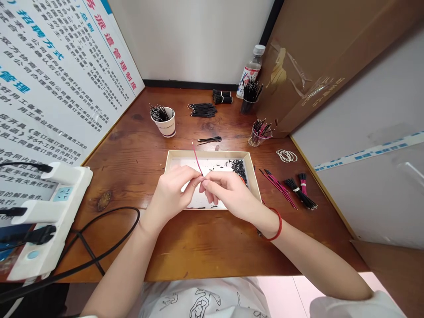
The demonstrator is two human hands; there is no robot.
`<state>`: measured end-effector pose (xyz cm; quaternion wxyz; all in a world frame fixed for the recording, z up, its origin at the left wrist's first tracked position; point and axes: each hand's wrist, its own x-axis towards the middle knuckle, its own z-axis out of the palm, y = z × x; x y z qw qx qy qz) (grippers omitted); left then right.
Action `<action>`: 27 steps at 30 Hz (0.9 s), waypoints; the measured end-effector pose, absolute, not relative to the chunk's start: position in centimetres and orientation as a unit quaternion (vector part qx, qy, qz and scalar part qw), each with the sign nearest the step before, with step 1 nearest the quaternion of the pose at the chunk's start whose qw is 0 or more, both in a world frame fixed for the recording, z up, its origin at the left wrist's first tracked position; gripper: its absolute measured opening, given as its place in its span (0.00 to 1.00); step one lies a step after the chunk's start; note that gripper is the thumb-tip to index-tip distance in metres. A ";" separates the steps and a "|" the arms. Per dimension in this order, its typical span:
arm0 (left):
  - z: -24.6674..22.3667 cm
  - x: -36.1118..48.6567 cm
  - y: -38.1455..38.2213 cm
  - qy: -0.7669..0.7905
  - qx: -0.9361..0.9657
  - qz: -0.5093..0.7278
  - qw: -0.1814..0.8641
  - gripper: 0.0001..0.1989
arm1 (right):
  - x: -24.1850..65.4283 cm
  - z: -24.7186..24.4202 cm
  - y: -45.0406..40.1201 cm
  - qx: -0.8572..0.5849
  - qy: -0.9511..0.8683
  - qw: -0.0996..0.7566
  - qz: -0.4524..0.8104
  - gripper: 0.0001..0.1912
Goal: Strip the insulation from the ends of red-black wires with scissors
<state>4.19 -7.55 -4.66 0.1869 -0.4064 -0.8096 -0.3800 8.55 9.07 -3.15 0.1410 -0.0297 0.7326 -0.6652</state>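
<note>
Bare forearms slant up from the bottom edge; mid-frame, the left hand pinches a pink wire over the tray, the right hand curled at its lower end (gripping or not, I can't tell). A loose pinch could drop it among black scraps.

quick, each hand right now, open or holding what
Left hand: closed, pinching the pink wire.
Right hand: fingertips against the left's; whether they grip the wire cannot be told.

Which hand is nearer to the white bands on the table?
Right. The right hand, over the shallow box, is left of the white bands; the left hand is farther left, beyond it.
</note>
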 end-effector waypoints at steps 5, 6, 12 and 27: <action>-4.7 4.5 -7.1 -0.783 -0.441 -0.345 0.269 0.11 | 9.2 -3.1 7.9 0.023 0.639 0.112 -0.761 0.12; -4.6 4.6 -7.0 -0.781 -0.442 -0.346 0.275 0.11 | 9.4 -3.1 7.5 0.038 0.616 0.103 -0.780 0.11; -4.6 4.9 -6.4 -0.771 -0.434 -0.358 0.298 0.11 | 10.2 -2.9 6.7 0.077 0.557 0.069 -0.824 0.10; -4.3 3.5 -6.8 -0.808 -0.327 -0.374 0.316 0.10 | 11.5 -2.9 8.0 0.066 0.573 0.079 -0.813 0.11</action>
